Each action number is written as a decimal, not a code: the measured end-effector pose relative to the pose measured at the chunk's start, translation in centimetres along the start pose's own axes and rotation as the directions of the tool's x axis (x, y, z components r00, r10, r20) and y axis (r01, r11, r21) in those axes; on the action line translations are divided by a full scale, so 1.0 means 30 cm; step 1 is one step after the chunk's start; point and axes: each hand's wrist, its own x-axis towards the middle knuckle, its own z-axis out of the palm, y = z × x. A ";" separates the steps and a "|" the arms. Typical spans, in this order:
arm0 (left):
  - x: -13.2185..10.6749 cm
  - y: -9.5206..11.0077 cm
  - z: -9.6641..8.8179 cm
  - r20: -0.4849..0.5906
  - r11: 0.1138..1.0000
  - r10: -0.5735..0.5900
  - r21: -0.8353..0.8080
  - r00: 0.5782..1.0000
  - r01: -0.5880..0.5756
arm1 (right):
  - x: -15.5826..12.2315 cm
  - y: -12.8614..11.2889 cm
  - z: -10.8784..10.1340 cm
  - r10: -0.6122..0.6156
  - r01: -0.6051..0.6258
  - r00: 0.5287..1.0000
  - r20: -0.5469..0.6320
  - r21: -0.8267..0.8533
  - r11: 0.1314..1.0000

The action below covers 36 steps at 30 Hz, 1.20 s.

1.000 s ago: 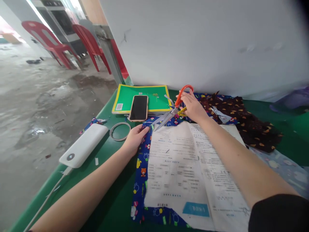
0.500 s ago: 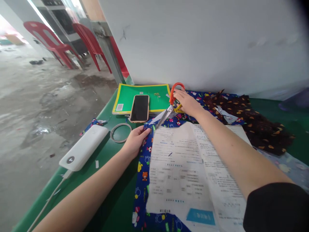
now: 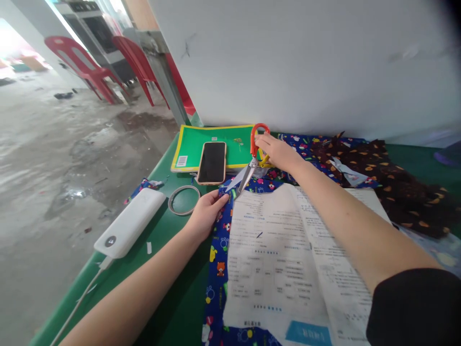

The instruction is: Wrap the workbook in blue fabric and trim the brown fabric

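Note:
My right hand (image 3: 275,151) is closed on the orange and yellow handles of a pair of scissors (image 3: 253,164). Their blades stand apart and point down at the upper left corner of a printed paper sheet (image 3: 266,269). Beneath the paper lies blue fabric (image 3: 216,283) with cartoon animal prints; a strip of it shows along the paper's left and lower edges. My left hand (image 3: 207,211) pinches the fabric's left edge near the top, just beside the blade tips. The paper's top edge is cut in an uneven curve.
Left of the fabric are a roll of tape (image 3: 184,200) and a white power bank (image 3: 130,223) with a cable. A phone (image 3: 212,163) rests on a green book (image 3: 183,144) by the wall. Brown patterned fabric (image 3: 367,158) lies at the right. The green table's left edge drops to a floor with red chairs (image 3: 84,65).
The scissors have tipped more upright, and their blades sit a little closer together. The left hand keeps its grip on the fabric edge. The whole view has shifted slightly.

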 end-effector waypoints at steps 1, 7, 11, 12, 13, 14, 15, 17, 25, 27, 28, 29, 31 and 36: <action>0.000 0.001 0.000 -0.003 1.000 -0.004 0.006 1.000 0.004 | 0.005 0.001 0.000 -0.006 0.006 1.000 0.001 -0.003 1.000; -0.001 0.006 0.000 -0.006 1.000 -0.022 0.015 1.000 0.022 | 0.042 -0.007 -0.012 -0.027 0.027 1.000 -0.002 -0.035 0.999; -0.003 0.009 0.003 -0.007 1.000 -0.021 0.005 1.000 0.021 | 0.061 -0.018 -0.016 -0.032 0.032 0.999 0.003 -0.062 0.998; -0.002 0.008 0.003 -0.006 1.000 -0.018 0.001 1.000 0.018 | 0.064 -0.021 -0.016 -0.032 0.032 0.999 0.004 -0.069 0.997; -0.002 0.008 0.003 -0.005 1.000 -0.016 -0.003 1.000 0.016 | 0.065 -0.024 -0.016 -0.031 0.031 1.000 0.004 -0.074 0.997; -0.001 0.007 0.003 -0.003 1.000 -0.014 -0.006 1.000 0.014 | 0.066 -0.026 -0.016 -0.029 0.029 1.000 0.004 -0.078 0.997; 0.000 0.005 0.002 -0.002 1.000 -0.012 -0.009 1.000 0.012 | 0.067 -0.028 -0.015 -0.028 0.028 1.000 0.004 -0.081 0.996; 0.002 0.003 0.000 -0.001 1.000 -0.011 -0.010 1.000 0.011 | 0.068 -0.030 -0.012 -0.028 0.028 1.000 0.005 -0.086 0.996; 0.001 0.005 0.001 0.001 1.000 -0.011 -0.014 1.000 0.011 | 0.086 -0.021 0.000 -0.067 0.067 0.998 0.004 -0.102 0.993; 0.001 0.006 0.003 -0.003 1.000 -0.007 -0.012 1.000 0.007 | 0.092 -0.020 0.001 -0.073 0.073 0.997 0.004 -0.103 0.992; 0.000 0.007 0.003 -0.003 1.000 -0.007 -0.013 1.000 0.007 | 0.094 -0.020 0.001 -0.075 0.075 0.997 0.005 -0.103 0.992; 0.000 0.007 0.004 0.000 1.000 -0.007 -0.014 1.000 0.007 | 0.096 -0.020 0.002 -0.076 0.076 0.997 0.005 -0.103 0.992; 0.001 0.007 0.004 0.005 1.000 -0.008 -0.016 1.000 0.008 | 0.099 -0.020 0.004 -0.077 0.078 0.997 0.006 -0.103 0.992; 0.001 0.006 0.001 -0.001 1.000 -0.016 0.007 1.000 0.016 | 0.099 -0.027 0.007 -0.068 0.069 0.998 0.016 -0.113 0.991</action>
